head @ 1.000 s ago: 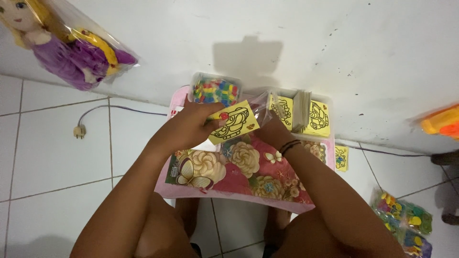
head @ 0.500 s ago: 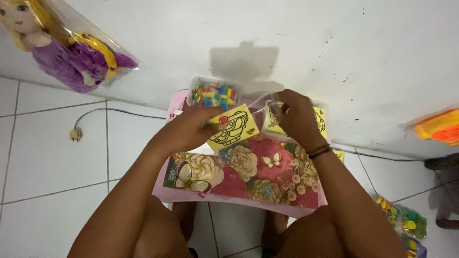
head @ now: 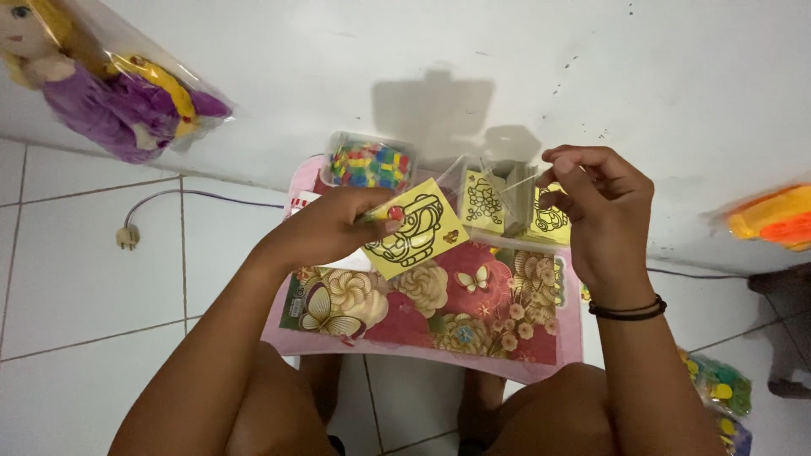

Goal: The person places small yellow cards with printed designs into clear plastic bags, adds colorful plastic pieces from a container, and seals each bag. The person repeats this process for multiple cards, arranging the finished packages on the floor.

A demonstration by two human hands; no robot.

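A doll [head: 101, 80] in purple, wrapped in clear plastic, hangs at ten o'clock. A white plug [head: 127, 238] with its cable lies at nine on the tiled floor [head: 76, 321]. An orange toy [head: 773, 215] sits at three; coloured packets [head: 718, 393] lie at four.

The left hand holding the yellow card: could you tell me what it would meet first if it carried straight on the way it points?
Probably the stack of yellow cards just beyond the left hand and its yellow card; depth is unclear, so it might pass above them.
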